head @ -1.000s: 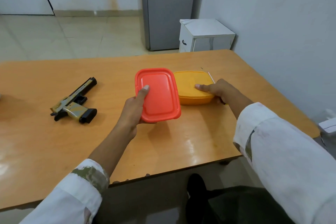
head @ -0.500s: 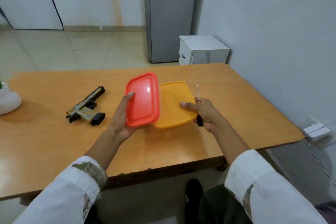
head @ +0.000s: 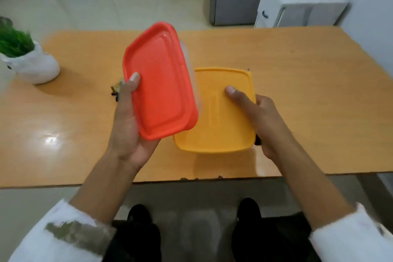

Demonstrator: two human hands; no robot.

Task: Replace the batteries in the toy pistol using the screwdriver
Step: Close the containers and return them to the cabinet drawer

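left hand [head: 127, 125] grips red box [head: 161, 83]; right hand [head: 263, 121] grips yellow box [head: 223, 125].

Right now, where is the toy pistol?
In the head view the toy pistol lies on the table left of centre, mostly hidden behind the left hand and the red-lidded box it holds.

green plant [head: 14, 42] in a white pot [head: 36, 68] at the wooden table's [head: 297, 91] left end, white cabinet [head: 297, 4] beyond

The red box [head: 161, 83] and yellow box [head: 223, 117] hang over the table's [head: 308, 91] middle; the red one screens the pistol [head: 116, 91]. A plant [head: 27, 59] stands far left; open tabletop lies right.
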